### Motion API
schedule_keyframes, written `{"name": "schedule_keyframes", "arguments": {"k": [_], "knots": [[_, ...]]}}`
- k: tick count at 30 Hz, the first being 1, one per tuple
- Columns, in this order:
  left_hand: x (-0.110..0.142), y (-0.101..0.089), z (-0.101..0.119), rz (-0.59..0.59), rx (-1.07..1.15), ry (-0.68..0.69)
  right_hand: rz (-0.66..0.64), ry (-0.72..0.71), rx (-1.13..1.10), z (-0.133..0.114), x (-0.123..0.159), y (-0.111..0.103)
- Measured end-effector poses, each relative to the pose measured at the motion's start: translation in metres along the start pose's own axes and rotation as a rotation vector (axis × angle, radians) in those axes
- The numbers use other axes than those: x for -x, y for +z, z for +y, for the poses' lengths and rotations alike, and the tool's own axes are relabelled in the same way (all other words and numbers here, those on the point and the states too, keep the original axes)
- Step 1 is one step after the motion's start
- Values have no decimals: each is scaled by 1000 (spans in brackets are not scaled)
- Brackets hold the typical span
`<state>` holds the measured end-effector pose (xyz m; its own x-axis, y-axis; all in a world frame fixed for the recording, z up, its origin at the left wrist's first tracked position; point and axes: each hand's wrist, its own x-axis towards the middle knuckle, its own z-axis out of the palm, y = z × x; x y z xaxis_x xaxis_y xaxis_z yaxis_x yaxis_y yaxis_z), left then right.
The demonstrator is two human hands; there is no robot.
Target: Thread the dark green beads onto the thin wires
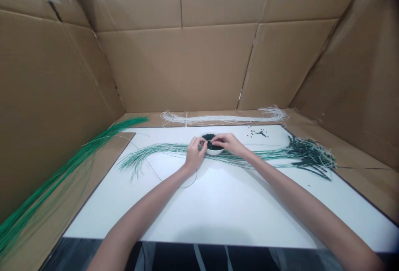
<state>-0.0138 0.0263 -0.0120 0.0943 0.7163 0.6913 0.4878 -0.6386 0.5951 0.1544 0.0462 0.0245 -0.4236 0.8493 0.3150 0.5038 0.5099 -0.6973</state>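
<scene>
Over a small white bowl (214, 152) of dark green or black beads (209, 137), both hands meet with fingertips close together. My left hand (195, 151), on the bowl's left side, pinches a thin cord (188, 186) whose pale end reaches toward the other hand. The cord loops out below the left wrist and across to the left. My right hand (229, 143) is closed in a pinch above the bowl's right side; what its fingertips hold is too small to make out. Behind and under the bowl lies a bundle of thin green cords (174, 147).
At the bundle's right end are dark beaded strands (307, 154). Loose beads (260, 133) are scattered beyond the right hand. White cords (218, 119) lie along the back, and long green cords (84, 150) at left. Cardboard walls (187, 67) enclose the white board (215, 208).
</scene>
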Motion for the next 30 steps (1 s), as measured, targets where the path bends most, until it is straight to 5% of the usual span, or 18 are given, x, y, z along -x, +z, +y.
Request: {"name": "schedule_keyframes", "arguments": {"k": [9,30], "knots": [[1,-1,2,-15,2,27,99,12,-190,-1,3,0],[2,-1,1,-33,26,56,128,27,-220,-1,4,2]]}}
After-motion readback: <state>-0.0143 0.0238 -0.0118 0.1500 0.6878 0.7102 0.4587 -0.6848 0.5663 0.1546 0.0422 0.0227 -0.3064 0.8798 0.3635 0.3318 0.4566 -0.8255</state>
